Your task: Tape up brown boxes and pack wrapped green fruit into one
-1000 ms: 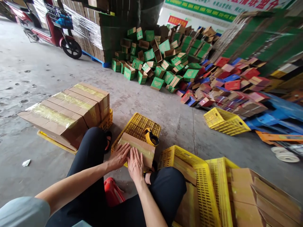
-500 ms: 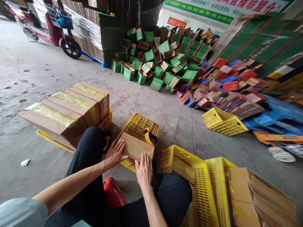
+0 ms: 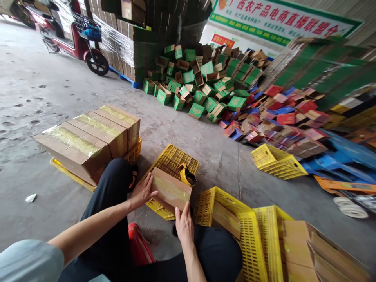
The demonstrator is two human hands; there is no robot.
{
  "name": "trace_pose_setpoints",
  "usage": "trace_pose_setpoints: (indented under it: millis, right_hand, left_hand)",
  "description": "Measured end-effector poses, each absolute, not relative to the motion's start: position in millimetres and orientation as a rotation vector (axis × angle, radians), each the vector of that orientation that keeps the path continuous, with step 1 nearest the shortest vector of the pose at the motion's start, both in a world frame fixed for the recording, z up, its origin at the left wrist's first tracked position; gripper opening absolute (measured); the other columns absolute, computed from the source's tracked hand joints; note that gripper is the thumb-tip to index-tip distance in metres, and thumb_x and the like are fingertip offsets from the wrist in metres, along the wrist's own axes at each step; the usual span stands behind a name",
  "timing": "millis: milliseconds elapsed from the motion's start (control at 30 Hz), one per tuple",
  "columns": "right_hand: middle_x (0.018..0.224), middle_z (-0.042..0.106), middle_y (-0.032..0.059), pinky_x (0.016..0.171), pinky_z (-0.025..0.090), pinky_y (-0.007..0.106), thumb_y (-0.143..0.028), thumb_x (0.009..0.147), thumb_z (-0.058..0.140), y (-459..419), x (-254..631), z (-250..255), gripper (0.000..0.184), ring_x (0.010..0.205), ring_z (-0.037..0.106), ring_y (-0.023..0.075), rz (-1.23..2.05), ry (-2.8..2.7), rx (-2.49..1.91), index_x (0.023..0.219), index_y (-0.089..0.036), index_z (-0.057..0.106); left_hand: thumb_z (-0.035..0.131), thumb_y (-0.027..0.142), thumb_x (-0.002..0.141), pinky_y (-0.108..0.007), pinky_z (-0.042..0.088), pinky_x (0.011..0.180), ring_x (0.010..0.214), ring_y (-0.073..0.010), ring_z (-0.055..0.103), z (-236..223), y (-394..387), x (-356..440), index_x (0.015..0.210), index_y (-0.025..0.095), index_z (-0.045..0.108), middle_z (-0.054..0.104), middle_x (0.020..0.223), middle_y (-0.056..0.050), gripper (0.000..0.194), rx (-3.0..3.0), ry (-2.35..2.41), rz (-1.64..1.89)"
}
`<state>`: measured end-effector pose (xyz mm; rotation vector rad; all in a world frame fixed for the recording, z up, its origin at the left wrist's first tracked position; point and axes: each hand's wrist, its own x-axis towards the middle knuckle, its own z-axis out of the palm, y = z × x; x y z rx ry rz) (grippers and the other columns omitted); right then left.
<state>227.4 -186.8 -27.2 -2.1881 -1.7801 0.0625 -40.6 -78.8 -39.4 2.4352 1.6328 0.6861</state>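
Note:
A taped cardboard box [image 3: 170, 188] lies on an upturned yellow plastic crate [image 3: 167, 156] between my knees. My left hand [image 3: 143, 191] rests against the box's left end, fingers stretched out. At the near right corner is my right hand [image 3: 185, 224], its fingers straight and the thumb apart; whether it touches the box there I cannot tell. Just behind the box, on the crate, sits a yellow and black tape dispenser [image 3: 187, 174].
Several taped boxes [image 3: 88, 133] are stacked at left on a yellow crate. To the right stand yellow crates [image 3: 249, 235] holding boxes. Ahead lie heaps of green cartons [image 3: 202, 86] and red-blue cartons [image 3: 282, 113]. A red stool [image 3: 139, 244] shows below me; a scooter [image 3: 70, 39] stands far left.
My right hand has slid from the box's top down to its near right corner. My left hand has shifted slightly at the left end. The view has tilted a little.

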Motion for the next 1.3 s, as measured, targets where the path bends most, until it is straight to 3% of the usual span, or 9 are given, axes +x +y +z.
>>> trace_pose_setpoints:
  millis: [100, 233, 333, 533, 800, 1067, 1300]
  right_hand:
    - [0.15, 0.054, 0.0324, 0.108, 0.052, 0.041, -0.072, 0.102, 0.01, -184.2, 227.1, -25.8, 0.098, 0.133, 0.063, 0.0344, 0.103, -1.773, -2.186, 0.157, 0.004, 0.039]
    - [0.16, 0.036, 0.0375, 0.115, 0.041, 0.06, -0.075, 0.1, 0.009, -177.3, 211.3, -16.7, 0.105, 0.148, 0.043, 0.0462, -0.121, -1.795, -2.238, 0.153, 0.01, 0.041]
    - [0.162, 0.034, 0.0357, 0.119, 0.031, 0.067, -0.072, 0.101, 0.007, -168.3, 199.9, -10.7, 0.102, 0.152, 0.035, 0.0475, -0.183, -1.881, -2.22, 0.154, 0.009, 0.041]
    - [0.16, 0.036, 0.0368, 0.121, 0.032, 0.061, -0.067, 0.104, 0.017, -144.4, 188.0, -11.8, 0.095, 0.151, 0.037, 0.0457, -0.129, -1.93, -2.207, 0.152, 0.011, 0.043]
    - [0.164, 0.04, 0.0246, 0.125, 0.031, 0.05, -0.032, 0.107, 0.025, -124.6, 163.8, -21.8, 0.062, 0.155, 0.036, 0.0331, -0.034, -2.14, -1.983, 0.155, 0.002, 0.044]
    - [0.162, 0.044, 0.0213, 0.124, 0.032, 0.048, -0.027, 0.105, 0.027, -118.5, 167.7, -16.6, 0.058, 0.154, 0.038, 0.0301, -0.007, -2.221, -1.883, 0.156, -0.003, 0.045]
    - [0.162, 0.044, 0.0205, 0.123, 0.032, 0.05, -0.024, 0.104, 0.024, -121.6, 172.0, -2.1, 0.06, 0.153, 0.04, 0.0312, 0.039, -2.109, -2.091, 0.155, -0.004, 0.047]
  left_hand:
    - [0.02, 0.074, 0.102, -0.049, 0.047, 0.112, 0.147, -0.0387, 0.047, -45.6, -75.6, -37.6, 0.162, 0.003, 0.031, 0.034, 0.165, -0.029, 0.094, 2.426, 1.604, 0.717]
    - [0.028, 0.078, 0.099, -0.052, 0.038, 0.12, 0.153, -0.0406, 0.038, -46.8, -77.9, -27.3, 0.158, 0.001, 0.039, 0.036, 0.164, -0.03, 0.098, 2.497, 1.631, 0.735]
    - [0.031, 0.08, 0.097, -0.054, 0.033, 0.122, 0.155, -0.0398, 0.034, -42.5, -79.8, -18.9, 0.158, 0.004, 0.042, 0.038, 0.163, -0.027, 0.098, 2.557, 1.596, 0.731]
    - [0.036, 0.074, 0.1, -0.052, 0.028, 0.124, 0.154, -0.0357, 0.036, -33.5, -80.0, -8.7, 0.158, 0.014, 0.046, 0.042, 0.164, -0.02, 0.084, 2.593, 1.534, 0.739]
    - [0.034, 0.05, 0.111, -0.049, 0.028, 0.124, 0.154, -0.0282, 0.037, -29.0, -84.2, 4.9, 0.159, 0.027, 0.045, 0.044, 0.165, -0.006, 0.054, 2.629, 1.355, 0.681]
    - [0.03, 0.05, 0.112, -0.045, 0.029, 0.124, 0.153, -0.0237, 0.04, -18.5, -78.5, -0.7, 0.16, 0.026, 0.042, 0.046, 0.163, -0.006, 0.055, 2.625, 1.272, 0.639]
    - [0.03, 0.07, 0.104, -0.048, 0.019, 0.128, 0.149, -0.0262, 0.046, -15.9, -75.9, -12.4, 0.16, 0.023, 0.042, 0.05, 0.16, -0.011, 0.075, 2.622, 1.386, 0.686]
